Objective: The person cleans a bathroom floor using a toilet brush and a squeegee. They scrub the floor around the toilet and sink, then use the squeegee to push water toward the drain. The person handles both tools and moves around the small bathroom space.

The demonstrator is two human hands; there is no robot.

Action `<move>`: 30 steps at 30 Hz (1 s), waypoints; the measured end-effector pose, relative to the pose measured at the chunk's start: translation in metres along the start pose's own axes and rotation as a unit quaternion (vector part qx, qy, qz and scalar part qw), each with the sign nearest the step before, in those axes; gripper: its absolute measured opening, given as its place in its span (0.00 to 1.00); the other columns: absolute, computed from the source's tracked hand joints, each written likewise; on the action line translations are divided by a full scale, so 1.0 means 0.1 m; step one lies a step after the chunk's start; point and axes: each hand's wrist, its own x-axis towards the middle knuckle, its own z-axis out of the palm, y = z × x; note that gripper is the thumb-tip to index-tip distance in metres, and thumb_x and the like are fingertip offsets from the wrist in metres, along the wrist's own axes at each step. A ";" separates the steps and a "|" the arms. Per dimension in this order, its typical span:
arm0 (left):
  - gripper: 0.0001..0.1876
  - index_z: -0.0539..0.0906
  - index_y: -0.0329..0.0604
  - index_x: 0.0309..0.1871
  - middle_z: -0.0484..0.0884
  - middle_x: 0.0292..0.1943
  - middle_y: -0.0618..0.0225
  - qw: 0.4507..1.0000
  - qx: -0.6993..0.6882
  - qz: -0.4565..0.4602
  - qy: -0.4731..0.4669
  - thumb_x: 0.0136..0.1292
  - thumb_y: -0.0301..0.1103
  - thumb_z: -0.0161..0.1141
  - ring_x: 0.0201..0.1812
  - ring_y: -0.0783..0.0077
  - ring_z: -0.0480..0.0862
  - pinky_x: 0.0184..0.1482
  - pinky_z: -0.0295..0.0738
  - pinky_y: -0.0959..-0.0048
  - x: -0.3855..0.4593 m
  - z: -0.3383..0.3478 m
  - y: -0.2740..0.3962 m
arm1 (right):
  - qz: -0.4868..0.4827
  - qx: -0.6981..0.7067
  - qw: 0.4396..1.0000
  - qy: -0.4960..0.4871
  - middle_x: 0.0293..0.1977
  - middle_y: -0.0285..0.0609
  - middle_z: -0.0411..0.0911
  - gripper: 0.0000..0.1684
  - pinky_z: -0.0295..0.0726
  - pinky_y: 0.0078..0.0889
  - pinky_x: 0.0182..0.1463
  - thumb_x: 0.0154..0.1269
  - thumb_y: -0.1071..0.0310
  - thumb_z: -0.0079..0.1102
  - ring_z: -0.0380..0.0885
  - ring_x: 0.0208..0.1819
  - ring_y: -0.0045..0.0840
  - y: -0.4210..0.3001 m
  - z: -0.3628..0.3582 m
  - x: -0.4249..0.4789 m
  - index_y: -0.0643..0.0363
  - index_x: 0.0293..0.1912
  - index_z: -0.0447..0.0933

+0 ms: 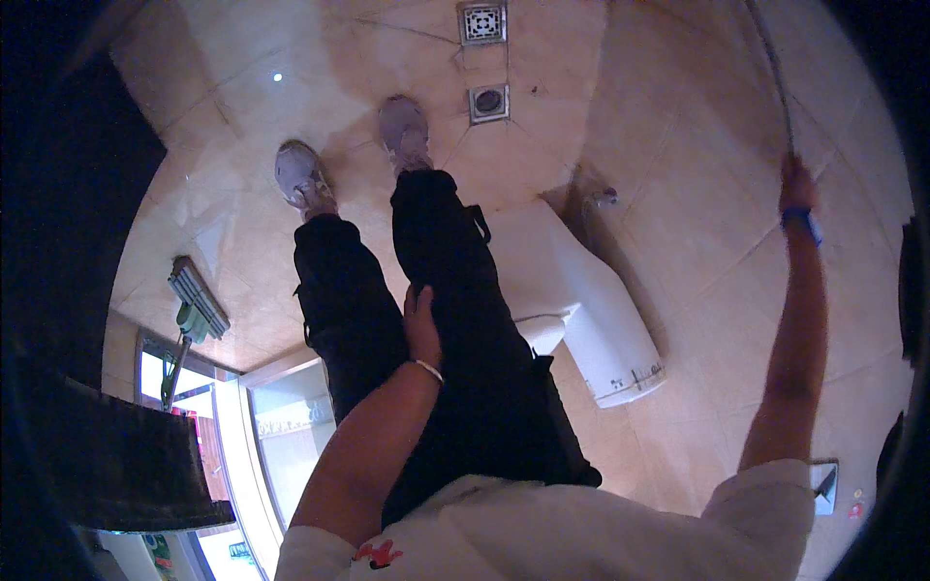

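Note:
My left hand point(421, 325) rests against the inner side of my right trouser leg point(465, 348) near the knee, with no object visible in it. At the far right, my right hand point(798, 187) is closed around the end of a thin dark hose or rod point(776, 69). This runs upward in front of the tiled wall and leaves the picture at the top. The hand is blurred, so its grip shows only roughly. A white ceramic toilet point(614, 327) stands beside my right leg, partly hidden by it.
On the tiled floor are a square grated drain point(482, 23) and a second drain with a round opening point(489, 103). A sponge mop point(196, 298) leans at the left, near a bright doorway point(225, 436). A dark slab point(131, 457) juts in at lower left.

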 end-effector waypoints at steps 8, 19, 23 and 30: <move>0.27 0.66 0.31 0.59 0.71 0.55 0.53 0.993 0.102 0.044 0.049 0.61 0.41 0.50 0.54 0.61 0.71 0.59 0.61 0.71 -0.05 0.11 0.12 | 0.065 -0.228 0.923 -0.303 0.42 0.55 0.76 0.31 0.72 0.50 0.49 0.64 0.41 0.34 0.75 0.46 0.46 0.12 -0.07 -2.28 0.58 0.46 0.71; 0.21 0.73 0.33 0.51 0.76 0.46 0.58 0.995 0.068 0.061 0.042 0.62 0.41 0.47 0.47 0.65 0.74 0.55 0.63 0.71 0.05 -0.07 -0.12 | 0.108 -0.158 0.957 -0.218 0.39 0.54 0.77 0.29 0.74 0.47 0.45 0.63 0.41 0.40 0.76 0.43 0.46 0.37 -0.47 -2.38 0.59 0.43 0.72; 0.21 0.72 0.33 0.51 0.76 0.48 0.58 0.995 0.069 0.058 0.030 0.62 0.41 0.48 0.49 0.66 0.73 0.56 0.63 0.71 0.00 0.00 0.00 | 0.092 -0.218 0.937 -0.259 0.39 0.54 0.77 0.32 0.74 0.50 0.44 0.62 0.39 0.37 0.76 0.43 0.47 0.21 -0.69 -2.42 0.58 0.43 0.72; 0.22 0.72 0.34 0.53 0.75 0.48 0.61 0.996 0.061 0.041 0.042 0.62 0.42 0.48 0.49 0.67 0.73 0.57 0.62 0.72 -0.08 -0.08 0.05 | 0.091 0.055 0.994 -0.022 0.35 0.59 0.76 0.35 0.70 0.49 0.41 0.63 0.39 0.37 0.75 0.41 0.49 0.07 -0.52 -0.86 0.64 0.39 0.75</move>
